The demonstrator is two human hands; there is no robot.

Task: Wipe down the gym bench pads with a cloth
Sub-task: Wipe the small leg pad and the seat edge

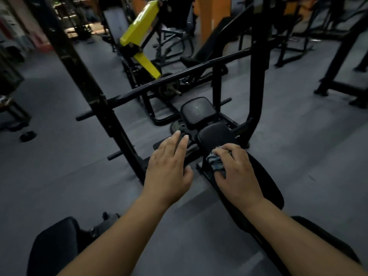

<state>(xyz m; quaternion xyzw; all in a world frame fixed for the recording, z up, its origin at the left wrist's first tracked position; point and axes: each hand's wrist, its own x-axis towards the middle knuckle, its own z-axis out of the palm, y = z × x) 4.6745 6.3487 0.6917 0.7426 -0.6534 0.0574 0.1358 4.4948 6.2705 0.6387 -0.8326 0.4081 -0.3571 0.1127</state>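
Gripping a bunched cloth, right hand holds it on the long bench pad at its left edge, left hand straight-fingered, holding nothing, beside that edge, open grey floor left of the upright.

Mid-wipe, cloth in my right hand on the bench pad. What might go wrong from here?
1. The cloth is bunched small under the right hand, so strokes may skip the edges of the long pad.
2. The seat pad and small pad lie further off; leaning in could bring you against the crossbar.
3. The left hand hovers open over the metal frame and might knock it.
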